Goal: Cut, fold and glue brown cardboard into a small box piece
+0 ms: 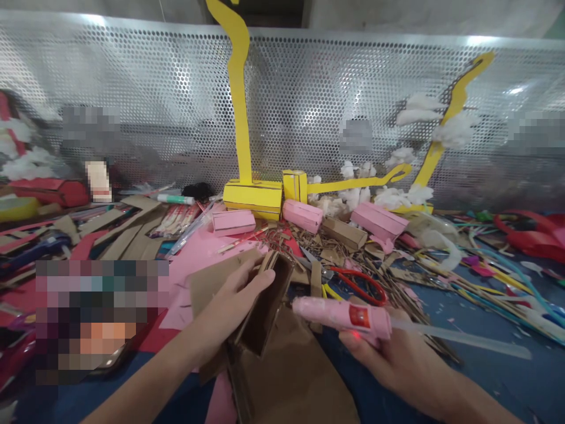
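Note:
My left hand (pixel 241 294) grips a folded open box of brown cardboard (pixel 267 312), thumb on its upper edge. Beneath the box lies a larger brown cardboard sheet (pixel 300 371). My right hand (pixel 388 353) is wrapped round a pink glue gun (pixel 339 312), its nozzle pointing left beside the box. A clear glue stick (pixel 468 338) sticks out of the gun's back, and a small red light glows on its underside. Behind the gun lie red-handled scissors (pixel 359 282).
Yellow box pieces with tall wavy strips (pixel 253 197) stand against a perforated metal screen (pixel 176 88). Pink boxes (pixel 233 222), cardboard scraps (pixel 344 232) and white fluff (pixel 457 129) lie nearer or around them. Ribbons, sticks and paper cover both sides of the blue table (pixel 485 377).

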Tool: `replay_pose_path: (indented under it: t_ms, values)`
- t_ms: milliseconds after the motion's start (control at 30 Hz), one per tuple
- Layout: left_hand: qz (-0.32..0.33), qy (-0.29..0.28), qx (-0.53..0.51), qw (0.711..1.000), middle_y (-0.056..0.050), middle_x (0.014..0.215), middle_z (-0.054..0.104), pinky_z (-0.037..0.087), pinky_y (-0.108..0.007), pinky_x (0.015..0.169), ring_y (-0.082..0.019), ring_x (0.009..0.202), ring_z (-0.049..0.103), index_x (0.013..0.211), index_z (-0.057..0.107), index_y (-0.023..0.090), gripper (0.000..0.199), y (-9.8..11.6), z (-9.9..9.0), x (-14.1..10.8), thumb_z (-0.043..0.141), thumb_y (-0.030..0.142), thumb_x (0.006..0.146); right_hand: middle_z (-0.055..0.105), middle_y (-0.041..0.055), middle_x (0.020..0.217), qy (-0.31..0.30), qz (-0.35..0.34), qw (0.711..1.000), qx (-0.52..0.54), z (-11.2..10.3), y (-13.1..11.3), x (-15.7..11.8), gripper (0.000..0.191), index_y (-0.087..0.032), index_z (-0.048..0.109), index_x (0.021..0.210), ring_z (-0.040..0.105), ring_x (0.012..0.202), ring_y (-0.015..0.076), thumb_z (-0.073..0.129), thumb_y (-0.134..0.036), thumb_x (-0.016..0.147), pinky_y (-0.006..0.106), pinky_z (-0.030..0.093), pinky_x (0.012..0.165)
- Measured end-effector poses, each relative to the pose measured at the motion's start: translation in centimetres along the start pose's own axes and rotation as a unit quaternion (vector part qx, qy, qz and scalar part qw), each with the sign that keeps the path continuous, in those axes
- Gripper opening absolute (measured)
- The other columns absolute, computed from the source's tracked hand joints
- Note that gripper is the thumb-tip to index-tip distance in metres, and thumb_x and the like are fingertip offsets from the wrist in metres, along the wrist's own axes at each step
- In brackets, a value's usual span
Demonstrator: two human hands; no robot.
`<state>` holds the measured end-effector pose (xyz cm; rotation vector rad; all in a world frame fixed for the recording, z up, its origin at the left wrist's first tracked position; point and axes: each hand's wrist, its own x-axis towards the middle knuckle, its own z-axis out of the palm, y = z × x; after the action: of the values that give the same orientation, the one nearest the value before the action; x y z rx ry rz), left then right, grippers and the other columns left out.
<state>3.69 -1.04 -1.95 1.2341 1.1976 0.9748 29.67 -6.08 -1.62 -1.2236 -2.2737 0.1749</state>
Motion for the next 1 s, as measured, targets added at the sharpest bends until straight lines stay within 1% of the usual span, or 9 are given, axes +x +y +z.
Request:
replay_pose_path:
  t_ms: [100,167,267,400,533,700,833,900,1000]
  values:
    - [0.006,0.004,-0.003,1.0,-0.004,0.147,0.059,0.038,-0.042,0.117,-0.029,0.138,0.051,0.14,0.058,0.033,0.058,0.03,0.07,-0.02,0.063,0.059,0.088,0.064,-0.0011,0.064,-0.057,-0.057,0.996,0.027,0.05,-0.42,-0.07,0.031,-0.022,0.067,0.083,0.056,0.052,0.013,0.046,-0.036,0.101,0.021,0.046,0.051]
    - [-0.003,-0.004,-0.01,1.0,-0.003,0.147,0.059,0.039,-0.044,0.116,-0.029,0.137,0.052,0.141,0.056,0.034,0.058,0.17,0.1,-0.06,0.063,0.058,0.089,0.066,0.0001,0.069,-0.064,-0.069,0.995,0.039,0.03,-0.61,-0.07,0.03,-0.021,0.063,0.079,0.059,0.056,0.0136,0.047,-0.036,0.1,0.021,0.047,0.054]
    - [-0.03,-0.006,-0.02,0.999,-0.003,0.145,0.061,0.043,-0.045,0.113,-0.03,0.133,0.056,0.142,0.055,0.036,0.059,0.35,0.13,-0.13,0.063,0.059,0.088,0.066,0.0001,0.07,-0.062,-0.058,0.995,0.046,0.02,-0.49,-0.03,0.028,-0.022,0.062,0.079,0.06,0.057,0.0141,0.048,-0.034,0.1,0.021,0.048,0.054]
    - [-0.046,0.004,-0.03,0.998,-0.002,0.146,0.06,0.043,-0.041,0.113,-0.028,0.134,0.055,0.142,0.055,0.038,0.06,0.31,0.18,-0.11,0.066,0.059,0.087,0.068,0.0009,0.071,-0.058,-0.032,0.997,0.043,0.07,0.0,-0.01,0.032,-0.023,0.069,0.088,0.064,0.061,0.0165,0.043,-0.034,0.102,0.023,0.053,0.062]
    - [-0.045,0.004,-0.03,0.999,-0.002,0.147,0.06,0.042,-0.041,0.113,-0.029,0.135,0.054,0.142,0.055,0.038,0.061,0.14,0.15,0.03,0.067,0.059,0.086,0.064,0.0004,0.065,-0.045,-0.019,0.998,0.024,0.11,0.0,-0.11,0.036,-0.022,0.068,0.081,0.057,0.053,0.015,0.042,-0.036,0.103,0.023,0.05,0.056]
    - [-0.046,0.014,-0.034,0.998,-0.005,0.146,0.06,0.04,-0.045,0.115,-0.031,0.135,0.054,0.142,0.056,0.035,0.063,0.09,0.05,0.08,0.068,0.059,0.085,0.065,0.0005,0.071,-0.092,-0.07,0.993,0.039,0.26,-0.43,-0.15,0.031,-0.021,0.063,0.081,0.057,0.057,0.013,0.045,-0.036,0.102,0.021,0.045,0.054]
    - [-0.059,0.003,-0.053,0.997,-0.006,0.141,0.064,0.044,-0.044,0.111,-0.03,0.129,0.059,0.143,0.054,0.034,0.065,0.13,0.1,0.09,0.068,0.058,0.085,0.062,-0.0009,0.065,-0.068,-0.084,0.993,0.039,0.27,-0.51,-0.17,0.036,-0.022,0.061,0.076,0.054,0.052,0.0126,0.045,-0.041,0.102,0.022,0.042,0.05]
    - [-0.059,0.004,-0.054,0.997,-0.005,0.14,0.064,0.045,-0.042,0.11,-0.029,0.13,0.059,0.143,0.054,0.035,0.063,0.08,0.14,0.14,0.068,0.057,0.085,0.067,0.0006,0.07,-0.06,-0.06,0.996,0.039,0.1,-0.43,-0.12,0.033,-0.023,0.065,0.082,0.061,0.058,0.0144,0.043,-0.037,0.102,0.022,0.048,0.056]
    - [-0.055,0.01,-0.047,0.997,-0.003,0.141,0.064,0.044,-0.041,0.111,-0.028,0.131,0.058,0.142,0.055,0.037,0.061,0.02,0.13,0.19,0.068,0.057,0.086,0.073,0.0036,0.082,-0.061,-0.018,0.997,0.043,-0.14,-0.25,-0.05,0.033,-0.024,0.069,0.089,0.07,0.076,0.0185,0.041,-0.035,0.103,0.025,0.055,0.075]
